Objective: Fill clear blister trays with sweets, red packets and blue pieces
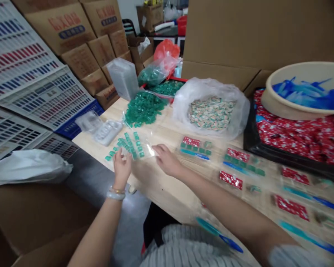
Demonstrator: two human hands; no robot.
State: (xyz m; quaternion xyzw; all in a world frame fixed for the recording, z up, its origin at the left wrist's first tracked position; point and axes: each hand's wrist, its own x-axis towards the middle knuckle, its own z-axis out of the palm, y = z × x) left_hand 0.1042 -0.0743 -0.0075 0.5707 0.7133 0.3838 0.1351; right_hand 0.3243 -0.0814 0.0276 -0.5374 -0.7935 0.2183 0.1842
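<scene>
My left hand (122,166) is at the table's near left edge, beside rows of small green pieces (130,145). Its fingers are curled together, with something pale and too small to name at their tips. To its right, the fingertips of my right hand (166,158) pinch the edge of a clear, shiny plastic piece (149,147). A heap of loose green pieces (144,107) lies behind the rows. Clear moulded plastic trays (108,131) rest to the left, and a taller stack of clear plastic trays (123,78) stands behind them.
An open plastic bag (180,111) holds many small printed pieces. Sets with red packets (231,180) and blue toothbrushes (219,235) cover the right side. A cream basin (269,96) sits on red packets in a black tray (250,137). Crates (47,89) stand left.
</scene>
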